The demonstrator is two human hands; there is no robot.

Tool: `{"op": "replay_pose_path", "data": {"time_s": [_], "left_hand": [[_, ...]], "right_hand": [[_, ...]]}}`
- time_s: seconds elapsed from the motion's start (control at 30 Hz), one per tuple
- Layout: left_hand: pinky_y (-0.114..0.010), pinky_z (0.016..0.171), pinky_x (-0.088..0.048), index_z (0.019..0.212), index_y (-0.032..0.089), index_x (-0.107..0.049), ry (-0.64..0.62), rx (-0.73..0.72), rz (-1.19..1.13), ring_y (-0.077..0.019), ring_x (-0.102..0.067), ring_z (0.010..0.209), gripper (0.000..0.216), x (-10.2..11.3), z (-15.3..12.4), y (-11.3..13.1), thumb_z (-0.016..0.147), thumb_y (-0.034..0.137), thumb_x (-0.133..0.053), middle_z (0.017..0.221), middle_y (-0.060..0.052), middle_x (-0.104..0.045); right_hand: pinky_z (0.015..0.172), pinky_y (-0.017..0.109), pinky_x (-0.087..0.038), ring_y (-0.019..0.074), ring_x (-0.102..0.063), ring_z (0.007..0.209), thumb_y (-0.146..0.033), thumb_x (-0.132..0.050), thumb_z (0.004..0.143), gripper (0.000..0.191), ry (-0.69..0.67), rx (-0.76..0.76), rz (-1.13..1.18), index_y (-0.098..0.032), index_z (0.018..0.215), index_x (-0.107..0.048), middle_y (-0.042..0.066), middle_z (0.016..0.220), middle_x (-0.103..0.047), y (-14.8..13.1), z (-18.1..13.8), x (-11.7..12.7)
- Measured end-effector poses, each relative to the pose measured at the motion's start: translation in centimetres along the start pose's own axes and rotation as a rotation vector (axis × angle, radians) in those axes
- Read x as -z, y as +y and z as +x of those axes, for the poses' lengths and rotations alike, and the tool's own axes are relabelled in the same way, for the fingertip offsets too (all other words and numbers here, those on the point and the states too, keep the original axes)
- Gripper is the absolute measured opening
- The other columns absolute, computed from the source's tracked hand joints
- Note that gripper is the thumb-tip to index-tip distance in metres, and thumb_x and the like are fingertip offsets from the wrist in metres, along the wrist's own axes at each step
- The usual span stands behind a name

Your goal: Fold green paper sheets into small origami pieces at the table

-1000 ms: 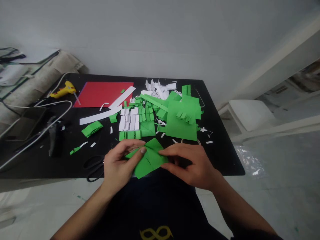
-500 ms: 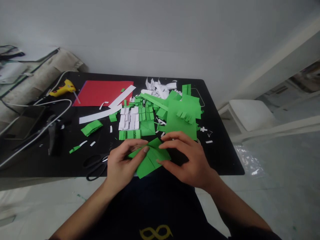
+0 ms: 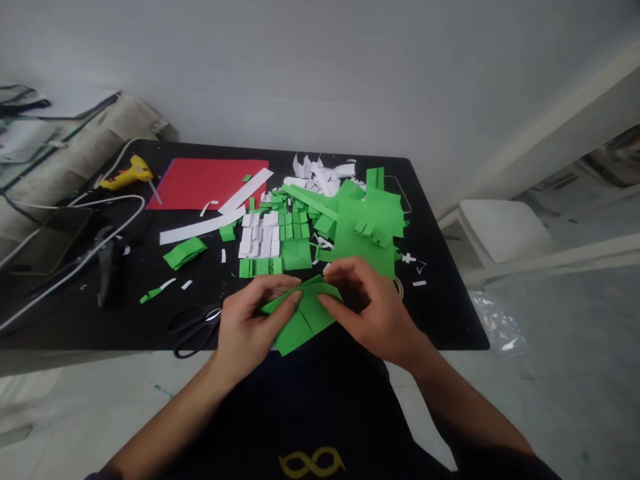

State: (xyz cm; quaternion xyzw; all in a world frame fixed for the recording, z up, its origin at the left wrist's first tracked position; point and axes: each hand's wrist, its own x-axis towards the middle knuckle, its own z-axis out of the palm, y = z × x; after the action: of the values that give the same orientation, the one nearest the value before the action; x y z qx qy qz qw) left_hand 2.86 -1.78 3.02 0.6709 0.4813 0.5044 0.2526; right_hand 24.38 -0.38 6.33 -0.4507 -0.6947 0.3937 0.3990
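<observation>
A creased sheet of green paper [image 3: 305, 317] is held just above the table's front edge, one side of it folded over. My left hand [image 3: 253, 320] pinches its left part, thumb on top and fingers behind. On the right, my right hand [image 3: 377, 313] grips the upper right part between thumb and fingers; the fingertips behind the paper are partly hidden. Just beyond lie folded green strips [image 3: 261, 267], white folded pieces [image 3: 259, 235] and a larger green sheet [image 3: 365, 223]. Black-handled scissors [image 3: 195, 328] rest beside my left hand.
The black table [image 3: 440, 293] also carries a red sheet [image 3: 207, 183], a yellow glue gun [image 3: 131, 175] with its cable, crumpled white paper [image 3: 320, 177], a folded green packet [image 3: 185, 253] and small scraps. A white stool [image 3: 500, 230] stands to the right.
My right hand has closed onto the green paper, its thumb now pressing on top. The paper's upper edge has folded over toward me. My left hand keeps its hold.
</observation>
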Motion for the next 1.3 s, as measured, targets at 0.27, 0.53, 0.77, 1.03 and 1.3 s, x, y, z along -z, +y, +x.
{"op": "replay_pose_path", "data": {"time_s": [0.27, 0.53, 0.77, 1.03, 1.3], "left_hand": [[-0.018, 0.069, -0.058, 0.109, 0.027, -0.079, -0.069, -0.059, 0.024, -0.0095, -0.074, 0.077, 0.020, 0.1, 0.3, 0.1, 0.094, 0.015, -0.076, 0.094, 0.002, -0.081], [-0.023, 0.069, -0.061, 0.105, 0.024, -0.081, -0.079, -0.050, 0.038, -0.0136, -0.076, 0.077, 0.014, 0.2, 0.5, 0.7, 0.093, 0.018, -0.076, 0.092, -0.001, -0.083], [-0.023, 0.075, -0.065, 0.107, 0.024, -0.081, -0.098, 0.027, 0.007, -0.0137, -0.079, 0.080, 0.016, 0.2, 0.6, 0.9, 0.094, 0.018, -0.074, 0.094, -0.001, -0.084], [-0.022, 0.074, -0.063, 0.102, 0.023, -0.081, -0.136, 0.051, 0.008, -0.0142, -0.079, 0.079, 0.012, 0.3, 0.7, 0.8, 0.095, 0.018, -0.072, 0.092, 0.000, -0.084], [-0.022, 0.064, -0.060, 0.102, 0.024, -0.081, -0.228, 0.000, 0.026, -0.0156, -0.079, 0.080, 0.014, 0.4, 0.5, 0.4, 0.096, 0.017, -0.071, 0.094, -0.002, -0.084]], "right_hand": [[0.059, 0.026, -0.049, 0.0124, -0.066, 0.066, -0.022, -0.070, 0.099, 0.016, -0.037, 0.068, -0.081, -0.025, 0.115, -0.072, 0.000, 0.095, -0.078, -0.4, 1.0, -0.1], [0.052, 0.026, -0.045, 0.0131, -0.062, 0.061, -0.026, -0.072, 0.098, 0.007, 0.007, -0.027, -0.065, -0.024, 0.100, -0.077, 0.000, 0.082, -0.076, -0.6, 1.0, -0.2], [0.051, 0.025, -0.042, 0.0112, -0.058, 0.057, -0.026, -0.072, 0.096, 0.006, 0.016, -0.034, -0.065, -0.023, 0.098, -0.078, -0.002, 0.073, -0.072, -0.5, 1.0, -0.3], [0.055, 0.026, -0.045, 0.0131, -0.064, 0.064, -0.026, -0.071, 0.096, 0.007, -0.028, -0.065, -0.053, -0.022, 0.098, -0.076, 0.000, 0.082, -0.076, -0.2, 1.0, -0.2], [0.075, 0.029, -0.058, 0.0184, -0.077, 0.088, -0.020, -0.077, 0.089, 0.009, -0.180, -0.144, 0.067, -0.022, 0.092, -0.070, 0.001, 0.091, -0.080, 0.4, 1.2, 0.2]]}}
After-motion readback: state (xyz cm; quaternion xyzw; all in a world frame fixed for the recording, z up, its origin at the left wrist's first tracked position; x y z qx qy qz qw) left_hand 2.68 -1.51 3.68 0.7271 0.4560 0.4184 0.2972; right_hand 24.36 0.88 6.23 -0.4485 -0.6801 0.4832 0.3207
